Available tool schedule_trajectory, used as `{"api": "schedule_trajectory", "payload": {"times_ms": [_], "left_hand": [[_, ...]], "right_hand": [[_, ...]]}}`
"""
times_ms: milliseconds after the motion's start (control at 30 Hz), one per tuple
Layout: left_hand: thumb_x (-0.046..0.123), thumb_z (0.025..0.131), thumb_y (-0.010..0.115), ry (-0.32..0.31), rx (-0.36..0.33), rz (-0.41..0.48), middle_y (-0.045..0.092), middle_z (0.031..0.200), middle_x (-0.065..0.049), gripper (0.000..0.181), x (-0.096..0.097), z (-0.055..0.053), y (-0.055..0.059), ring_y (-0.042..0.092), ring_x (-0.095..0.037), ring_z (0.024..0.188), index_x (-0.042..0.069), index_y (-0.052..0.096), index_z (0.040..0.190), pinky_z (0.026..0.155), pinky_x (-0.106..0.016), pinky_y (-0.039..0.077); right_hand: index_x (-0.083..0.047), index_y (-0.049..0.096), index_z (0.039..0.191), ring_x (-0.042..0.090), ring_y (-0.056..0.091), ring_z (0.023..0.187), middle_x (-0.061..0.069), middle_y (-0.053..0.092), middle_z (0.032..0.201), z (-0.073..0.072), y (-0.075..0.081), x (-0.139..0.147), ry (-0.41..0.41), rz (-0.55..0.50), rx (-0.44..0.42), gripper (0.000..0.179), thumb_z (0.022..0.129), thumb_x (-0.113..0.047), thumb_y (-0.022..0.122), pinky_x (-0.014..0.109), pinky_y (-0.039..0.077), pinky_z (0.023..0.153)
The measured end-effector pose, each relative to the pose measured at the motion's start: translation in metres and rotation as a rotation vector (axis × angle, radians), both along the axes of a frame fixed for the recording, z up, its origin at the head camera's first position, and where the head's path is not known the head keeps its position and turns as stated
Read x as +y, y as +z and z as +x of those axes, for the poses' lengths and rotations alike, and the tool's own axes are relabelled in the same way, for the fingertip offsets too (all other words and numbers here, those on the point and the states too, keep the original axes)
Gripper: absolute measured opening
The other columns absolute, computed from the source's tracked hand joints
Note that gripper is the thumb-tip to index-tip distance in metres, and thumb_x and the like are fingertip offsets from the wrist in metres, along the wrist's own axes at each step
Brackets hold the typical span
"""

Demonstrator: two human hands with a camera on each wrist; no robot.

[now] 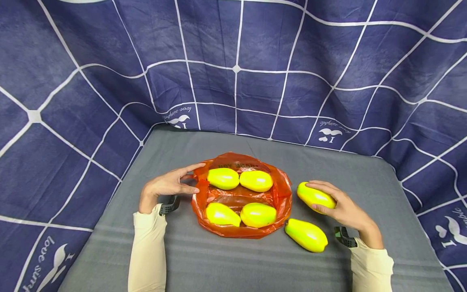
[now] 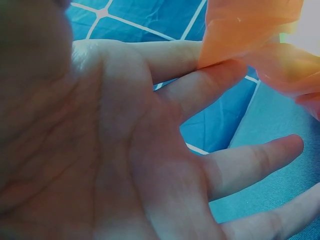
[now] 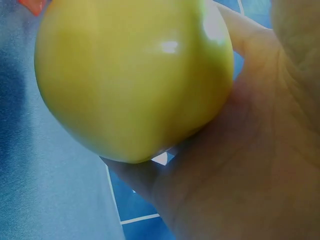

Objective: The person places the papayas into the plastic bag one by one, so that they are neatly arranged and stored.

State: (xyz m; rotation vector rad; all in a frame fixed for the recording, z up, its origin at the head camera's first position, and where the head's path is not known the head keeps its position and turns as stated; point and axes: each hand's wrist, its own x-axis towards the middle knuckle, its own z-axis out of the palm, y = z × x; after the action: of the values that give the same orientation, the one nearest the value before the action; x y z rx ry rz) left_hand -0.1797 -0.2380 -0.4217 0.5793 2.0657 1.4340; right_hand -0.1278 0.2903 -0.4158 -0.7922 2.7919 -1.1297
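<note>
A red plastic bag [image 1: 233,234] lies with its mouth spread wide, four-sided view of its inside showing several yellow-green papayas [image 1: 258,215] in two rows. At its left rim is my left hand [image 1: 166,184], fingers spread and mostly straight, the fingertips touching the plastic. The left wrist view shows the bag's thin film [image 2: 240,35] over the tips of two fingers. To the right of the bag, my right hand [image 1: 344,207] grips a papaya [image 1: 313,196] between thumb and fingers. That papaya [image 3: 135,80] fills much of the right wrist view.
Another papaya [image 1: 307,236] lies loose on the grey cloth-covered table [image 1: 233,263], close to the bag's lower right rim and nearer me than the gripped one. A dark blue curtain [image 1: 262,93] with white lines stands behind the table and along both sides.
</note>
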Motion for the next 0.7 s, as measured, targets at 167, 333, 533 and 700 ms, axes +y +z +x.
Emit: {"api": "schedule_trajectory", "payload": {"times_ms": [167, 333, 533, 700], "left_hand": [[0.015, 0.089, 0.078, 0.001, -0.001, 0.002, 0.029, 0.162, -0.017, 0.089, 0.000, 0.000, -0.001, 0.035, -0.045, 0.144, 0.013, 0.024, 0.159, 0.113, -0.060, 0.035], [0.015, 0.089, 0.077, 0.000, 0.002, -0.002, 0.028, 0.162, -0.017, 0.089, 0.000, 0.000, -0.001, 0.035, -0.046, 0.144, 0.013, 0.024, 0.160, 0.112, -0.060, 0.035], [0.016, 0.089, 0.077, 0.001, 0.014, -0.015, 0.029, 0.162, -0.018, 0.088, -0.001, 0.000, 0.000, 0.034, -0.047, 0.144, 0.012, 0.024, 0.160, 0.113, -0.061, 0.034], [0.017, 0.089, 0.077, 0.005, 0.014, -0.019, 0.029, 0.161, -0.018, 0.088, -0.001, 0.001, 0.001, 0.034, -0.047, 0.144, 0.012, 0.024, 0.160, 0.114, -0.061, 0.033]], "right_hand": [[-0.023, 0.058, 0.140, -0.002, 0.047, 0.123, -0.002, 0.056, 0.141, -0.001, 0.003, -0.002, -0.011, 0.015, -0.011, 0.062, 0.084, -0.013, 0.082, 0.008, 0.036, 0.094], [-0.023, 0.058, 0.140, -0.001, 0.047, 0.123, -0.003, 0.054, 0.142, -0.002, 0.006, -0.004, -0.011, 0.024, 0.010, 0.062, 0.084, -0.011, 0.082, 0.010, 0.036, 0.094], [-0.025, 0.058, 0.140, 0.001, 0.049, 0.121, -0.004, 0.054, 0.142, -0.004, 0.010, -0.009, -0.010, 0.031, 0.026, 0.062, 0.084, -0.011, 0.082, 0.011, 0.037, 0.093], [-0.027, 0.057, 0.140, 0.003, 0.050, 0.118, -0.006, 0.054, 0.142, -0.005, 0.015, -0.013, -0.013, 0.039, 0.022, 0.062, 0.085, -0.014, 0.082, 0.014, 0.040, 0.090]]}}
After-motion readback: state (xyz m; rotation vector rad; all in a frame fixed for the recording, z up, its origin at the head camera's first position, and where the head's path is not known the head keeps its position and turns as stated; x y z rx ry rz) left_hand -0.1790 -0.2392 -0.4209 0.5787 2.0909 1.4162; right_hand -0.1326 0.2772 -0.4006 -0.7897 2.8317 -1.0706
